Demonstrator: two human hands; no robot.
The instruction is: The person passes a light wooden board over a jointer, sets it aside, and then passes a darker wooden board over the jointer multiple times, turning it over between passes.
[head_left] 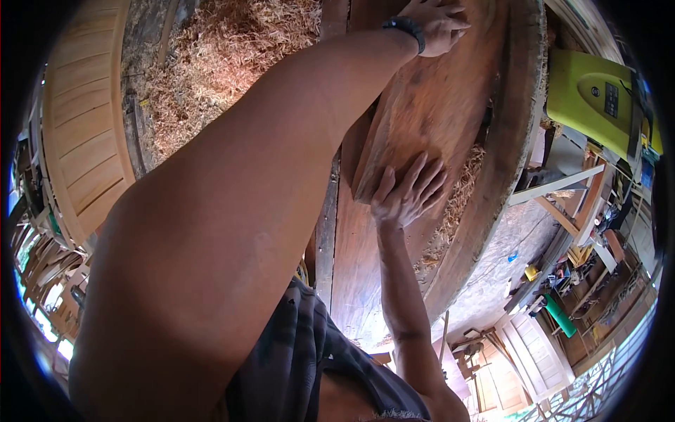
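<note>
My left hand [437,27], with a dark band on its wrist, rests on the far part of a reddish-brown wooden board [439,91] at the top. Its fingers are apart, though the frame edge cuts off part of the hand. Nearer to me, my right hand [408,193] lies palm down with spread fingers over the near end of the same board. Neither hand shows anything in its grip. Beneath the board is a wooden work surface [355,246]. Curly wood shavings [460,190] lie along the board's right side.
A heap of shavings [225,56] lies at upper left, beside a slatted wooden panel [84,112]. A thick curved-looking beam [517,91] runs along the right. Beyond it are a yellow-green case [590,98], a green cylinder [559,314], wooden pieces and a pale panelled door [534,355].
</note>
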